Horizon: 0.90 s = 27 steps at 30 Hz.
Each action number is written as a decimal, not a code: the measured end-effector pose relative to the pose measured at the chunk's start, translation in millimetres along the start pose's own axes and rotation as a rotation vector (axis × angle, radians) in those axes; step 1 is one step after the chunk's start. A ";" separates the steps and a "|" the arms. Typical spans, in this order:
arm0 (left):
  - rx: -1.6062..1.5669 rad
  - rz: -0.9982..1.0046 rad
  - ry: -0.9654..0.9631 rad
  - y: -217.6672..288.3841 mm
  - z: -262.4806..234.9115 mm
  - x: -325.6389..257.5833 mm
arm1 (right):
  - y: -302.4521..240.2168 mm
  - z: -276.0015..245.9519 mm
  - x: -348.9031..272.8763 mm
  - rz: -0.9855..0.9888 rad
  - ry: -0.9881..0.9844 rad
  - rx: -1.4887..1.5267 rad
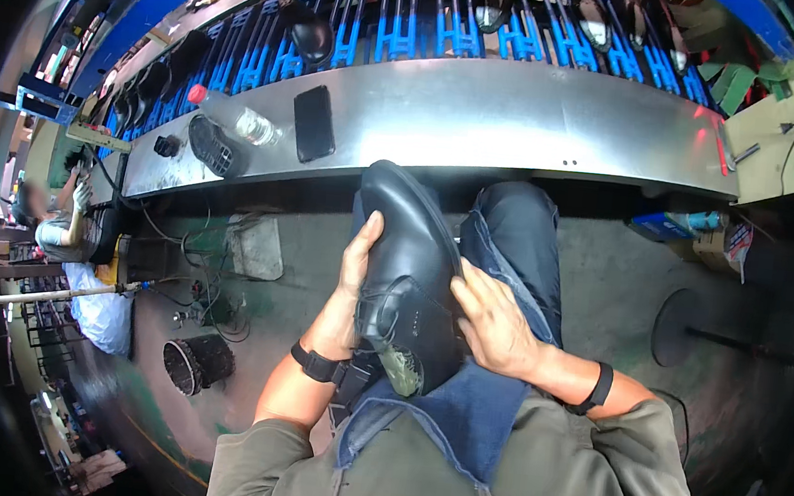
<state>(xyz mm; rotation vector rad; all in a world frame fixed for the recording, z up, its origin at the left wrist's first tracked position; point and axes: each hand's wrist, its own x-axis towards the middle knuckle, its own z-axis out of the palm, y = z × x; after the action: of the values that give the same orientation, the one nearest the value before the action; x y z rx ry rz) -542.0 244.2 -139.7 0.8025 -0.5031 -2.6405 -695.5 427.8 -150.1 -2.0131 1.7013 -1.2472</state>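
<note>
A black leather lace-up shoe (405, 235) lies over my lap with its toe pointing away from me. Something greenish, perhaps a shoe last (401, 369), shows in its opening near my body. My left hand (355, 261) grips the shoe's left side, thumb up along the upper. On the other side, my right hand (495, 318) presses its fingers against the edge by the sole. The fingers of my left hand under the shoe are hidden. A blue apron (467, 415) covers my lap beneath it.
Ahead runs a metal ledge (484, 114) carrying a phone (314, 124), a clear bottle (238, 119) and a black brush-like block (212, 145). Behind it, a conveyor with blue racks (397, 35) bears several shoes. A black bin (198, 363) stands left; another person (69, 224) sits farther left.
</note>
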 end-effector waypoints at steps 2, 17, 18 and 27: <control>0.038 0.034 -0.013 1.1 -4.0 18.6 | 0.5 2.4 -20.5 0.127 -0.099 -0.071; 0.839 0.868 -0.119 4.6 17.1 -32.7 | 5.2 -40.7 152.2 0.096 0.087 0.288; 0.787 0.968 -0.119 -9.8 17.2 -29.2 | 29.3 -21.7 141.8 0.236 0.039 0.430; 1.141 0.863 -0.088 -36.5 3.6 11.8 | 116.7 -1.5 103.5 0.467 -0.204 0.265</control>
<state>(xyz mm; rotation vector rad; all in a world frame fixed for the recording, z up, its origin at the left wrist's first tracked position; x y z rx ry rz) -561.0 272.3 -157.8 0.5026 -1.9192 -1.4384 -781.7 300.8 -177.9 -1.4281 1.6729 -1.0039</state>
